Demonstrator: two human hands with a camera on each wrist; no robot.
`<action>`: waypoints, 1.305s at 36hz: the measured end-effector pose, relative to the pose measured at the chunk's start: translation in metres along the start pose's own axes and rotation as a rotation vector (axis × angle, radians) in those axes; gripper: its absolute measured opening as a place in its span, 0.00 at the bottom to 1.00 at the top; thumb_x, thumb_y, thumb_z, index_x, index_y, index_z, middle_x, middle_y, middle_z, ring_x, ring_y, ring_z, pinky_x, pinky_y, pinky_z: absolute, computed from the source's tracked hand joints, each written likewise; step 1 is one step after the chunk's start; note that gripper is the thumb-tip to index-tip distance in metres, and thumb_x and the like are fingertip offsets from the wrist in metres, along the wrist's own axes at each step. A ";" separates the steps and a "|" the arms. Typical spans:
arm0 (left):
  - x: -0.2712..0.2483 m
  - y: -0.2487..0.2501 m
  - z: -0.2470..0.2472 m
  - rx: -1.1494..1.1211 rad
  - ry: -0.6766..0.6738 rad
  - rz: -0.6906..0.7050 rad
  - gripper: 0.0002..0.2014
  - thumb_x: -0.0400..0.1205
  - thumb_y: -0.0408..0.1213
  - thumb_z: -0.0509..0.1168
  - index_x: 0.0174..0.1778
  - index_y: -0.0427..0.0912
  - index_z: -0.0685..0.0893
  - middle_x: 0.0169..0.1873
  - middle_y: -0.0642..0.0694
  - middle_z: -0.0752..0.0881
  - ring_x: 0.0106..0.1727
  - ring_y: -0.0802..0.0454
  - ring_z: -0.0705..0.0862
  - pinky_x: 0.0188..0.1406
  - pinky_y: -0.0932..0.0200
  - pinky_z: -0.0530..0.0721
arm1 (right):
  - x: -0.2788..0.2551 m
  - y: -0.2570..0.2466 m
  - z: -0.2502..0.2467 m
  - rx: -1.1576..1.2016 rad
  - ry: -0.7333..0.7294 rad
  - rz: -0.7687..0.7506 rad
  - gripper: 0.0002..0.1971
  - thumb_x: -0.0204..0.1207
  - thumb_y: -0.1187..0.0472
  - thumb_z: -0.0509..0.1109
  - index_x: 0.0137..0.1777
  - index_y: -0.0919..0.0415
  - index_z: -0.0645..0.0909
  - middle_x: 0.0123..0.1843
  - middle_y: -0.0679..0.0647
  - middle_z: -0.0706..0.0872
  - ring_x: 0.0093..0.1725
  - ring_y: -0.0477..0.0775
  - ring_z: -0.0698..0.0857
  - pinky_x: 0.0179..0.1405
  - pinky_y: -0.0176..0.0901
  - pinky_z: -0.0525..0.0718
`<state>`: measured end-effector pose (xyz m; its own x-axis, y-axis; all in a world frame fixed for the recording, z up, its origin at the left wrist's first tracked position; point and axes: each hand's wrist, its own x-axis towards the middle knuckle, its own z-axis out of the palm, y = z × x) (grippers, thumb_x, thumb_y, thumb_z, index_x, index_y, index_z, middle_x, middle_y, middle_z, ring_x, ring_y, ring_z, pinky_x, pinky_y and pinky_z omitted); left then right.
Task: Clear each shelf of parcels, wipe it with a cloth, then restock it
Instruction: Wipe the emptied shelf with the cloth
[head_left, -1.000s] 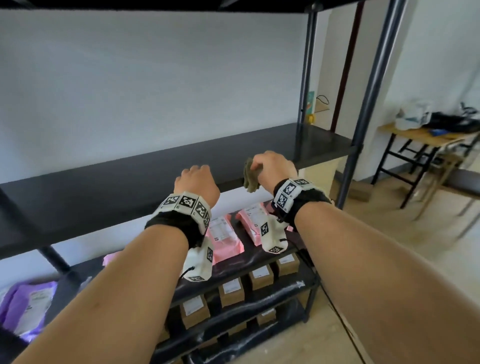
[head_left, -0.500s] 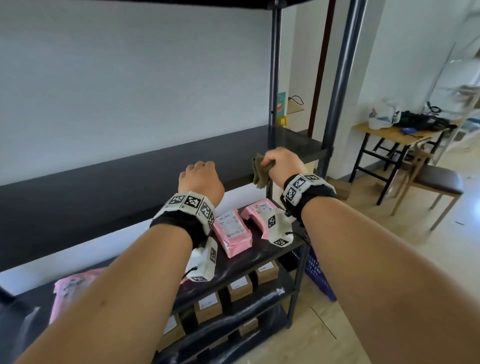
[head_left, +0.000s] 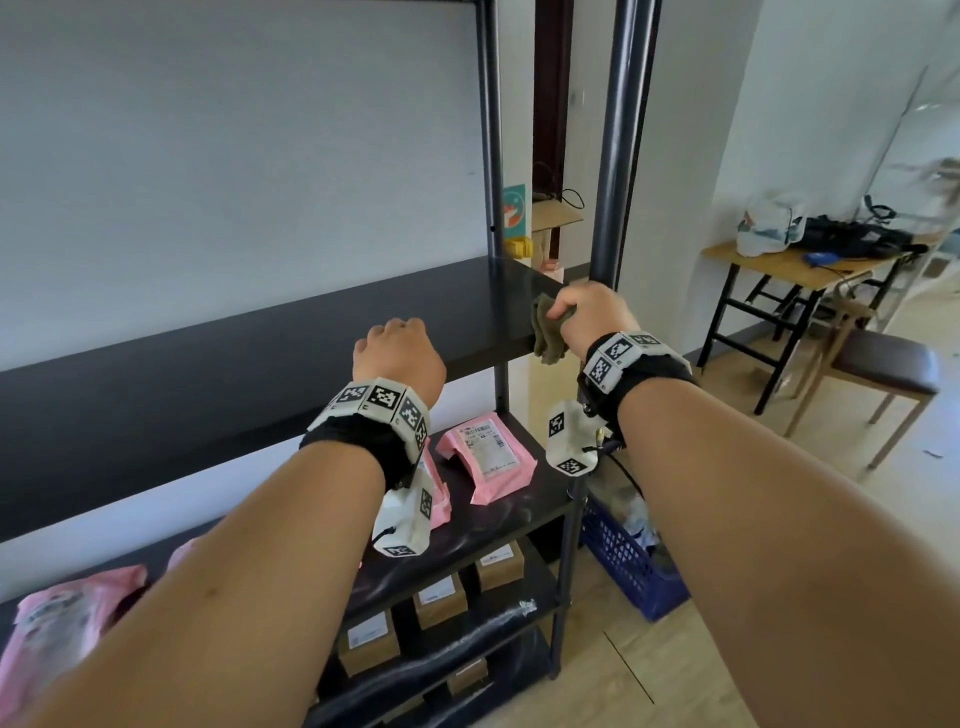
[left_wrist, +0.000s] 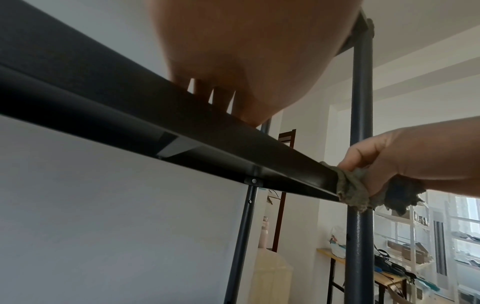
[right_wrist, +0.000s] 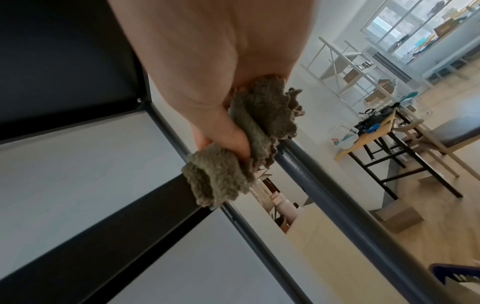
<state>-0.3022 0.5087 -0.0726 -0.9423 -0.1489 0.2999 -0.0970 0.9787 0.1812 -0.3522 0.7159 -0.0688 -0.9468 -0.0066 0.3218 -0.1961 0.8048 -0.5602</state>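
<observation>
The black middle shelf (head_left: 208, 374) holds no parcels. My right hand (head_left: 592, 317) grips a bunched olive-green cloth (head_left: 550, 332) at the shelf's front right corner, beside the dark upright post (head_left: 621, 156). In the right wrist view the thumb and fingers pinch the cloth (right_wrist: 215, 176) against the shelf's edge. My left hand (head_left: 397, 353) is at the shelf's front edge, further left, and holds nothing. Its fingers (left_wrist: 219, 98) reach down onto the shelf top. Pink parcels (head_left: 488, 454) lie on the shelf below.
Brown boxes (head_left: 439, 600) line the lower shelves. A blue crate (head_left: 628, 566) stands on the floor right of the rack. A wooden table (head_left: 779, 265) with bags and a chair (head_left: 883, 364) stand further right. More pink parcels (head_left: 57, 623) lie at the lower left.
My right hand has carried the cloth rightward along the shelf's front edge to the corner post. The left hand has followed to the right, and the view has swung right.
</observation>
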 end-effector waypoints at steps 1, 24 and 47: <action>0.001 0.002 0.001 0.001 0.002 -0.006 0.17 0.83 0.34 0.53 0.66 0.39 0.77 0.63 0.41 0.80 0.65 0.42 0.76 0.65 0.48 0.71 | 0.002 0.001 -0.001 0.005 -0.006 -0.004 0.11 0.79 0.67 0.66 0.48 0.53 0.88 0.49 0.51 0.84 0.50 0.55 0.84 0.57 0.53 0.85; -0.054 -0.081 -0.048 -0.011 0.090 -0.101 0.15 0.83 0.34 0.54 0.63 0.39 0.79 0.61 0.41 0.80 0.63 0.41 0.76 0.62 0.47 0.73 | -0.059 -0.098 0.036 -0.082 -0.093 -0.097 0.10 0.78 0.66 0.65 0.45 0.52 0.85 0.54 0.54 0.81 0.54 0.59 0.83 0.58 0.59 0.83; -0.231 -0.338 -0.140 0.069 0.117 -0.436 0.15 0.80 0.30 0.55 0.60 0.38 0.79 0.57 0.40 0.81 0.61 0.40 0.77 0.58 0.48 0.75 | -0.207 -0.341 0.157 -0.180 -0.175 -0.374 0.13 0.81 0.63 0.62 0.56 0.50 0.86 0.58 0.53 0.82 0.62 0.59 0.78 0.60 0.57 0.75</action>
<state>-0.0069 0.1930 -0.0724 -0.7664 -0.5603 0.3141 -0.5014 0.8275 0.2528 -0.1295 0.3496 -0.0639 -0.8513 -0.4047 0.3339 -0.5001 0.8185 -0.2829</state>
